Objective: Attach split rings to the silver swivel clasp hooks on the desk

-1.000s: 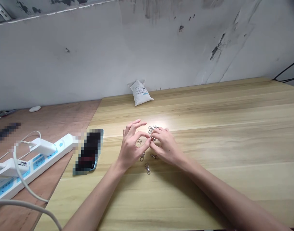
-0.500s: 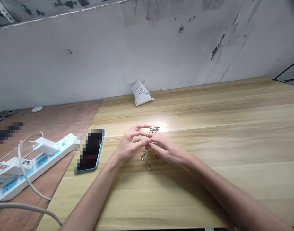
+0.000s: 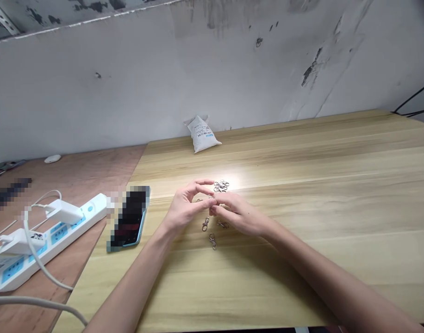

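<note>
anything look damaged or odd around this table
Yes: the grey painted wall behind the pale wood-grain table looks damaged. Toward its upper right, a dark jagged patch breaks the surface, as if paint had flaked. The small silver metal clasps lie loose on the table, too small to judge for damage.

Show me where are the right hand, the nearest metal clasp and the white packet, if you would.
Right hand (image 3: 242,214): head view, back of the hand.
Nearest metal clasp (image 3: 213,241): head view, its middle.
White packet (image 3: 202,133): head view, printed front.
</note>
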`<state>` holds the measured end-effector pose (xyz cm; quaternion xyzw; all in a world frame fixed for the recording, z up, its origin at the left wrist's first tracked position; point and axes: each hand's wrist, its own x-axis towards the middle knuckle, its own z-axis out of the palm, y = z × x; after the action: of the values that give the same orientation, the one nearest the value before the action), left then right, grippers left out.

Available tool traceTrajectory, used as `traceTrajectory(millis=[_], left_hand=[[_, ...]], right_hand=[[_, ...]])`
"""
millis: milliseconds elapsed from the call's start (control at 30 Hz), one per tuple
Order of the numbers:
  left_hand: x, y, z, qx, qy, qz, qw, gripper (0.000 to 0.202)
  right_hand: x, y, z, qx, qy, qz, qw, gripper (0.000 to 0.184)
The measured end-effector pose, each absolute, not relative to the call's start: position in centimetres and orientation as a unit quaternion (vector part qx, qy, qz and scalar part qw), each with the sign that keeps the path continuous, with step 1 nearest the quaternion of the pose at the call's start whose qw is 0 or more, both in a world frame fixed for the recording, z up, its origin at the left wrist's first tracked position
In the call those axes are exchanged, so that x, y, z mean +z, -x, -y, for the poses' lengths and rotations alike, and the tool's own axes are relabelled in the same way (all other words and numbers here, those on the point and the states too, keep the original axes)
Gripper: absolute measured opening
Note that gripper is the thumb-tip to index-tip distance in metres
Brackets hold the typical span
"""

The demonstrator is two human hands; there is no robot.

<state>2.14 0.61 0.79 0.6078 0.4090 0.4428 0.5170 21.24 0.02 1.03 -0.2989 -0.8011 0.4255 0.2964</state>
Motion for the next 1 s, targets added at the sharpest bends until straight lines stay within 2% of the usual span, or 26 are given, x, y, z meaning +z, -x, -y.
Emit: traceTrajectory(millis=[133, 300, 467, 567, 800, 1000], left_hand=[[0.6, -2.4, -0.6, 0.46, -0.587, -0.43, 0.509, 0.02], [0.8, -2.4, -0.6, 0.414, -0.56, -0.436, 0.57, 0.025], [1.2, -2.0, -0.7, 0.389, -0.595, -0.429, 0.557, 0.023], [1.3, -1.8, -0.8, 0.376, -0.613, -0.441, 0.537, 0.029], [1.1, -1.8, -0.9, 0.342, -0.619, -0.444, 0.55, 0.031], [1.4, -1.9, -0.7, 0.338, -0.61, -0.449, 0.558, 0.025]], right_hand=[[0.6, -21.1, -0.1, 0.328, 0.306, 0.843, 0.297, 0.019], [0.0, -21.2, -0.3, 0.201, 0.318, 0.882, 0.283, 0.017], [0.1, -21.2, -0.3, 0.189, 0.34, 0.871, 0.302, 0.016], [0.1, -21.3, -0.4, 0.186, 0.341, 0.868, 0.31, 0.016], [-0.4, -21.5, -0.8, 0.135, 0.346, 0.884, 0.285, 0.017], [-0.5, -21.7, -0.9, 0.118, 0.345, 0.892, 0.267, 0.016]])
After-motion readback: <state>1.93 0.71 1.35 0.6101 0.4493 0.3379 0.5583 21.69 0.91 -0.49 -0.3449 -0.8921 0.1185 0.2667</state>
